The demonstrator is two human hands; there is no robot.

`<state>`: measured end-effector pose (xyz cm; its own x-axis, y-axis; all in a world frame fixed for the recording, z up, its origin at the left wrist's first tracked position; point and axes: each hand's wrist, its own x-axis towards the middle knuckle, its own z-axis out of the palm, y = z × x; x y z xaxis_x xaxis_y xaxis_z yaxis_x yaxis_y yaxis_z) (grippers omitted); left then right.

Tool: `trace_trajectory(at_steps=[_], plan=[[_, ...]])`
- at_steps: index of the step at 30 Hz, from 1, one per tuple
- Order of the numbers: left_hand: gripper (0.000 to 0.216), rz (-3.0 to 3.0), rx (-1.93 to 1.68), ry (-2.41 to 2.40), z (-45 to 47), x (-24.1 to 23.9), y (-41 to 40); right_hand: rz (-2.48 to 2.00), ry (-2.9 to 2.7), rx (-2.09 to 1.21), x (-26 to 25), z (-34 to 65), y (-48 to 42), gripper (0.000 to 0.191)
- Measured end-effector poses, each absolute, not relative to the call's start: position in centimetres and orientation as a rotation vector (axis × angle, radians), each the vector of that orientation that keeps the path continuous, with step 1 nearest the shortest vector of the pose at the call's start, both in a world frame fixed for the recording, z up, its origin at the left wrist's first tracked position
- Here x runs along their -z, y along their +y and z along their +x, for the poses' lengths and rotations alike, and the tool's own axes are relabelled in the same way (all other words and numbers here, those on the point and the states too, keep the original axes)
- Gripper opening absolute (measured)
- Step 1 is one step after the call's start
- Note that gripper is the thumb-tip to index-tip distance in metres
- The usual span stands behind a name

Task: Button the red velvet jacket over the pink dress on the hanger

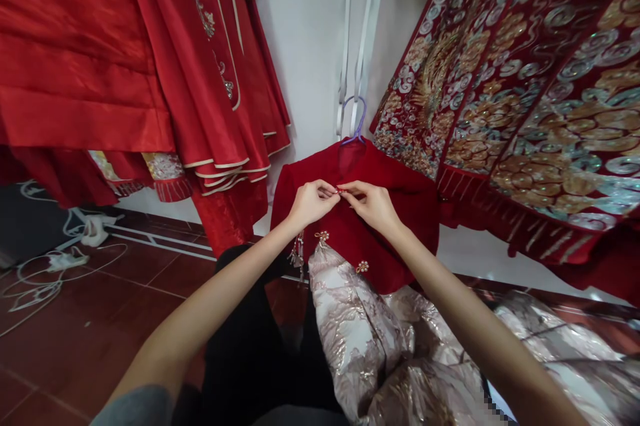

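Note:
A dark red jacket (390, 213) hangs in front of me on a purple hanger (356, 123). At the front of the jacket, below the neck opening, my left hand (315, 203) is closed in a pinch. My right hand (370, 205) pinches from the other side, and its fingertips meet those of the left. A small bright red bit shows between them; its exact form is too small to tell. Lower on the jacket are two gold flower-shaped fasteners, one on the left (323, 236) and one on the right (363, 267). A beaded tassel (298, 249) dangles by its left side.
Red garments with pale trim (225, 79) hang at the left. A heavily embroidered red garment (500, 99) fills the right. Shiny pale brocade fabric (350, 319) is heaped below the jacket. White cables (55, 266) lie on the tiled floor (115, 319).

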<state>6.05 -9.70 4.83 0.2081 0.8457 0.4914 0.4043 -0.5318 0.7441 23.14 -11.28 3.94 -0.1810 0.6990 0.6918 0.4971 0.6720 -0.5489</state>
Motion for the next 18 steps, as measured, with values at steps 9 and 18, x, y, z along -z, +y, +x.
trace_trajectory(at_steps=[9, 18], plan=[[0.011, 2.336, -1.187, 1.139, 6.0, -5.1, -9.6, -0.949, -1.881, -0.222, -4.5, 23.7, -11.7, 0.017], [0.008, 2.489, -1.116, 1.333, 6.5, -7.2, -10.0, -0.969, -1.863, -0.284, -5.1, 23.2, -11.6, 0.016]])
